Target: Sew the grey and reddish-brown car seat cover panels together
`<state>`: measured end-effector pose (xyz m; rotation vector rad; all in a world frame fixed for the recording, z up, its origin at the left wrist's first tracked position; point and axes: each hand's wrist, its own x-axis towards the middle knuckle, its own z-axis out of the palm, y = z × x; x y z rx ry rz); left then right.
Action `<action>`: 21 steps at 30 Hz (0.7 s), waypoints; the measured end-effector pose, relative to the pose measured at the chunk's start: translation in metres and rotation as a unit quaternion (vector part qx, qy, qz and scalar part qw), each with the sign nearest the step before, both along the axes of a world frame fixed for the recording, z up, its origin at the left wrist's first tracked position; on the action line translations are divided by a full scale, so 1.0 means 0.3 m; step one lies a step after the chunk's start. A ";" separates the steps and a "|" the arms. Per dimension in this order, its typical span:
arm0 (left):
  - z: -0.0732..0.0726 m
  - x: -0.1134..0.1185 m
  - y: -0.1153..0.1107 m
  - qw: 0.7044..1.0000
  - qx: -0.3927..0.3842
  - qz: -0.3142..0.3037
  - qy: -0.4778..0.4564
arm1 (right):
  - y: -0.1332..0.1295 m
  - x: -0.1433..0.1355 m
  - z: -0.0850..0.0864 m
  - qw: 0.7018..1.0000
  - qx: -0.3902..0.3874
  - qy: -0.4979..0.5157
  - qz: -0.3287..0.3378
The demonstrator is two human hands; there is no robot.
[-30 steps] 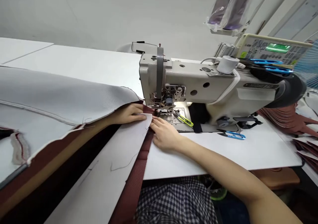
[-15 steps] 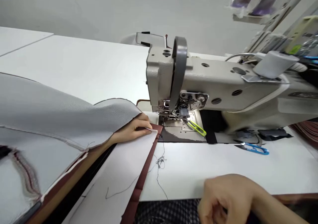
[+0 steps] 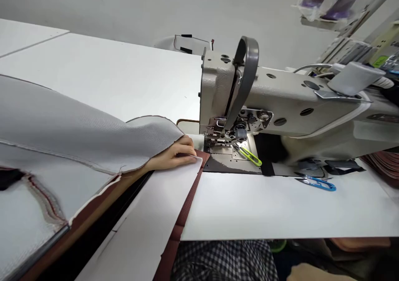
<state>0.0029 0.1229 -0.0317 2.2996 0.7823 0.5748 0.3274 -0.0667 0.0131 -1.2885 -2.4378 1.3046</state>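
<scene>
My left hand (image 3: 174,154) is closed on the upper end of a white-backed maroon fabric strip (image 3: 152,218), just left of the sewing machine's needle area. The strip's maroon face shows along its right edge. A large grey fabric panel (image 3: 93,123) with sewn seams drapes over my left forearm and hides part of it. Only a piece of my right hand or wrist (image 3: 318,272) shows at the bottom edge; its fingers are out of sight. The sewing machine (image 3: 280,102) stands beyond the strip's end, its needle area partly hidden by its own parts.
Yellow-green thread snips (image 3: 249,155) lie on the machine bed. Blue thread snips (image 3: 318,183) rest on the white table (image 3: 249,210) to the right. A white thread cone (image 3: 355,79) stands on the machine. Stacked maroon pieces (image 3: 382,166) lie at the far right.
My right hand has dropped from the table's front edge almost out of view. The tangled dark thread on the table and strip no longer shows. My left hand keeps its hold; the view has shifted slightly.
</scene>
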 end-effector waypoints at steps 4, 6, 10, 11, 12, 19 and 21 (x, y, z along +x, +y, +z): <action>0.026 -0.007 0.012 0.997 -0.063 0.013 -0.045 | 0.110 -0.052 -0.014 0.976 0.210 -0.034 0.049; 0.039 -0.008 0.018 0.995 -0.090 0.011 -0.036 | 0.211 -0.148 -0.077 0.936 0.344 -0.057 0.053; 0.041 0.002 0.021 0.998 -0.054 -0.013 -0.007 | 0.324 -0.276 -0.188 0.897 0.428 -0.085 0.073; 0.037 0.005 0.021 0.999 -0.041 -0.012 0.000 | 0.327 -0.285 -0.198 0.897 0.428 -0.092 0.062; 0.033 0.009 0.021 0.999 -0.032 -0.008 0.007 | 0.326 -0.288 -0.201 0.898 0.426 -0.101 0.049; 0.047 0.039 0.042 0.997 -0.030 -0.041 0.058 | 0.325 -0.302 -0.190 0.891 0.433 -0.134 -0.004; 0.052 0.052 0.051 0.993 0.001 -0.033 0.111 | 0.325 -0.310 -0.200 0.877 0.472 -0.095 0.005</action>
